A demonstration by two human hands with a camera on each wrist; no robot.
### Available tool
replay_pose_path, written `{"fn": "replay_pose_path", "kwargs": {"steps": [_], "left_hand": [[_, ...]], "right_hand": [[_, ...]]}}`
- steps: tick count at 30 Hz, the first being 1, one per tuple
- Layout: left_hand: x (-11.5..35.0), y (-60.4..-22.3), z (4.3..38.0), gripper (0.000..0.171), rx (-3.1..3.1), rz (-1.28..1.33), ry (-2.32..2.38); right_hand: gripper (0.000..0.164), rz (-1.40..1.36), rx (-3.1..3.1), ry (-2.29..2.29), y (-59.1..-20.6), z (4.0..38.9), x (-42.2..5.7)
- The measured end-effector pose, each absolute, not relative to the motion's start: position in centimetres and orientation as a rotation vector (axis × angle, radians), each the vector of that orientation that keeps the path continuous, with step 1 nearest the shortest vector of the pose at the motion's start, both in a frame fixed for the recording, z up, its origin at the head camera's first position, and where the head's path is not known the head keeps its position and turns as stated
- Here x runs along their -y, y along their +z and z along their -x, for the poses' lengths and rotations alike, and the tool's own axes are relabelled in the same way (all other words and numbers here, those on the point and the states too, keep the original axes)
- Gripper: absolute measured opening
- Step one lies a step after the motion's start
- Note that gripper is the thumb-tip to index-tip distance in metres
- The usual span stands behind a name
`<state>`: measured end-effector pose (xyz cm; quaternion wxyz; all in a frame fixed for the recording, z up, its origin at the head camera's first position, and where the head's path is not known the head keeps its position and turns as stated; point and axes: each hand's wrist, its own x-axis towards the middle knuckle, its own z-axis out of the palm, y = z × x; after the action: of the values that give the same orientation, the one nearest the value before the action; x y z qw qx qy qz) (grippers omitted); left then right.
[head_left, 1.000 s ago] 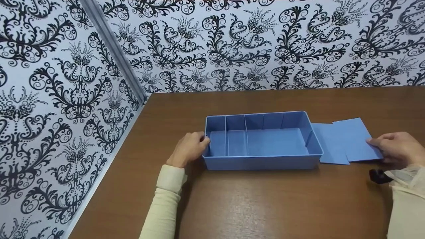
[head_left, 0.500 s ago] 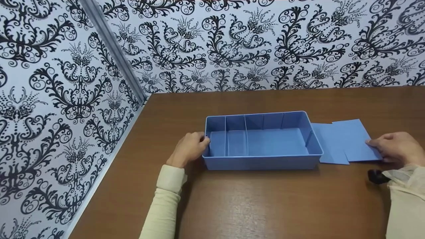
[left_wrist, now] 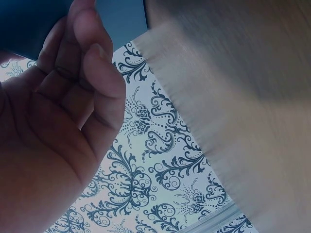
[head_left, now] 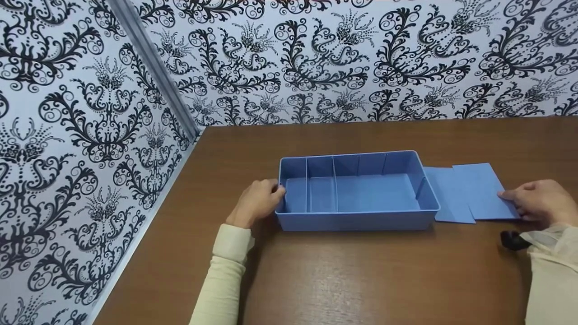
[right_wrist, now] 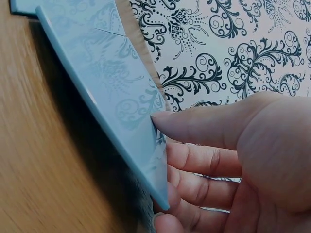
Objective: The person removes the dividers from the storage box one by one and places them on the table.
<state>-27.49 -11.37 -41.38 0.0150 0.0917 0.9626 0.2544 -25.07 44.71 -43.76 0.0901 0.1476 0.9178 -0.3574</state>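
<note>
A long blue plastic drawer box [head_left: 356, 221] sits on the table, with two upright dividers [head_left: 335, 194] towards its left end. My left hand [head_left: 258, 201] holds the box's left end wall, thumb inside the rim; its palm and curled fingers [left_wrist: 104, 73] fill much of the left wrist view. My right hand [head_left: 544, 198] pinches the right edge of a flat blue plastic plate [head_left: 487, 192], with the thumb on top and fingers beneath in the right wrist view. That plate overlaps a second blue plate [head_left: 445, 194], which lies right beside the box.
The brown wooden table [head_left: 361, 271] runs back to a wall covered in black-and-white scroll paper [head_left: 316, 58]. A similar patterned panel [head_left: 90, 135] stands along the left side. Near my right cuff is a small black object [head_left: 514, 240].
The far edge of the held plate has dipped slightly, and my right forearm has shifted a little left. My left hand and the box look unmoved.
</note>
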Motion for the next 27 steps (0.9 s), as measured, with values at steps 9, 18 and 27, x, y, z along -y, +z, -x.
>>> {"fn": "replay_pose_path", "kwargs": {"steps": [9,18,27], "left_hand": [[11.36,-41.36,27.31,0.025,-2.969,-0.261,0.828],[11.33,-41.32,27.23,0.026,-2.961,-0.239,0.828],[11.35,-41.44,27.38,0.026,-2.958,-0.243,0.818]], "right_hand": [[0.033,-0.451,-2.731,-1.053,-43.7,25.01,-44.5],[0.033,-0.466,-2.711,-1.057,-43.61,24.98,-44.48],[0.034,-0.469,-2.693,-1.059,-43.63,25.0,-44.77]]}}
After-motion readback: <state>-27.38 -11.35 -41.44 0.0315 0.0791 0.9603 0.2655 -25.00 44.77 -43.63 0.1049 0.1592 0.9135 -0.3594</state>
